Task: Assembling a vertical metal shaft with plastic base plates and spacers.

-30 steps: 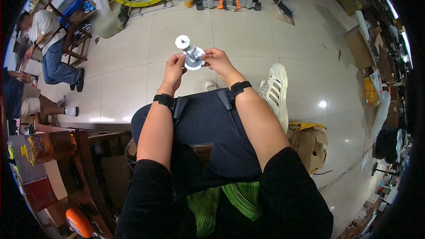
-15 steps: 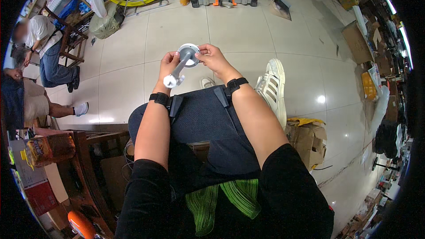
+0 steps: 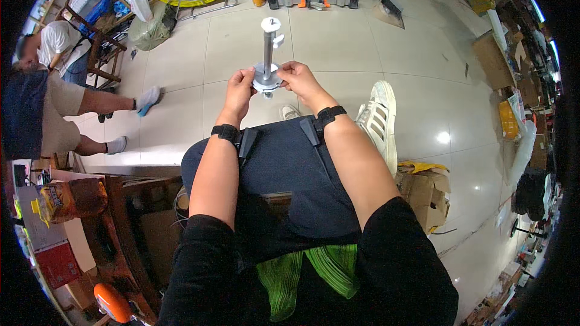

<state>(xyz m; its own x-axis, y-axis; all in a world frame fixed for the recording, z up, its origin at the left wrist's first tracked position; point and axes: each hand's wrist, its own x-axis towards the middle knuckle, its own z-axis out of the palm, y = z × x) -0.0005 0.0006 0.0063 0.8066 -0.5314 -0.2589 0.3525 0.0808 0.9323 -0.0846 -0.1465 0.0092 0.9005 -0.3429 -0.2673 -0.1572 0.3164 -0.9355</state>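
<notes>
A small mounting bracket is held out over the floor beyond my knees. It has a round white base, a straight grey post standing up from it, a white disc at the top and a small white knob on the post's right side. My left hand pinches the base's left rim between thumb and fingers. On the opposite rim, my right hand grips in the same way. A small metallic piece shows under the base; its kind is too small to tell.
To the left, one person sits on a chair, and another person's legs stretch toward me. A wooden stand is at my lower left. Right of my shoe lies a torn cardboard box. A yellow cable reel and a dustpan stand ahead.
The bracket has been tipped so its post, which pointed toward me, now stands upright with its end away. Both hands still hold the base. The other person's leg at left has swung further into view.
</notes>
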